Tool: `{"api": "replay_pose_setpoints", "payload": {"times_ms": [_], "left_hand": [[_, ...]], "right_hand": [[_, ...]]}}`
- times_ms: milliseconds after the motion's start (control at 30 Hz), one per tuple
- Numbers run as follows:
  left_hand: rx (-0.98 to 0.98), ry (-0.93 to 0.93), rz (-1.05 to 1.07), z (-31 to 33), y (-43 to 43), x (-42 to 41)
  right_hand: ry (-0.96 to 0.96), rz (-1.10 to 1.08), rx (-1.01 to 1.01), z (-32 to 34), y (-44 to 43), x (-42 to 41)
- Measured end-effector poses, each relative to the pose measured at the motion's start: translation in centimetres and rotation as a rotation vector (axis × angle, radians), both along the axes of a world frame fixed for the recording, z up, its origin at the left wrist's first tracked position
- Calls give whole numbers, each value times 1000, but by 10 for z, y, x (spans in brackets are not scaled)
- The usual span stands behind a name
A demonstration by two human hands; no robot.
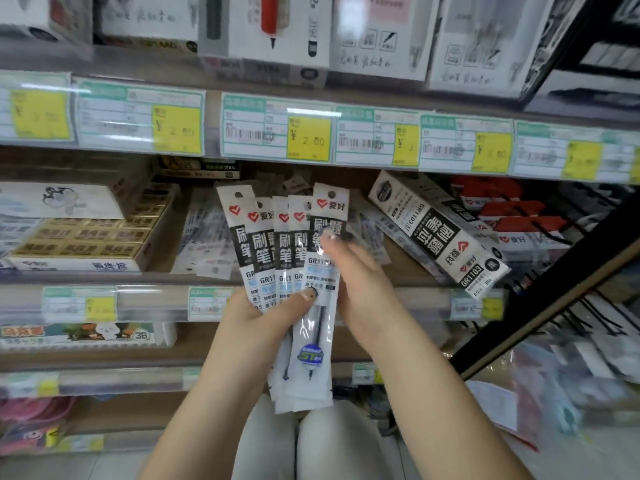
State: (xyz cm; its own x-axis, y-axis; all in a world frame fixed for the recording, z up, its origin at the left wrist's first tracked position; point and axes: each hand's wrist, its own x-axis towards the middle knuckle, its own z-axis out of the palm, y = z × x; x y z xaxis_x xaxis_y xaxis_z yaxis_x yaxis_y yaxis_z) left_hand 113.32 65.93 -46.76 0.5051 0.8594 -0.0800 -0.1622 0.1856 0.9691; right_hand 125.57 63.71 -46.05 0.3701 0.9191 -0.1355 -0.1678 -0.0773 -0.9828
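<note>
Down at the bottom, pale trousers (298, 441) sit right under the refill packets (277, 244), and up from there comes the left hand (263, 317), curled round the lower half of the fan, thumb pressed across the fronts. Five packets spread upright, red-heart headers on top. The right hand (360, 289) reaches in from the right of the fan, fingers fairly straight, tips touching the front packet (330, 206) on its black band; blur hides whether they pinch it. Behind the fan, loose packets (204, 237) lie on the shelf. Left of the fan sits an eraser box (93, 233), right of it a long box (436, 233) tilted. Above the fan runs a row of price labels (277, 133).
</note>
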Motion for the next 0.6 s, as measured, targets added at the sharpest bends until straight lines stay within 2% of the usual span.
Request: {"api": "replay_pose_setpoints", "payload": {"times_ms": [167,367,600], "left_hand": [[20,-17,-104,1,-12,1],[-269,-39,-58,-3,-25,4],[-352,-184,-68,7,-43,12]], "right_hand": [[-54,-2,36,-4,-30,1],[-55,-103,97,-8,-54,6],[7,-128,118,-14,-68,5]]}}
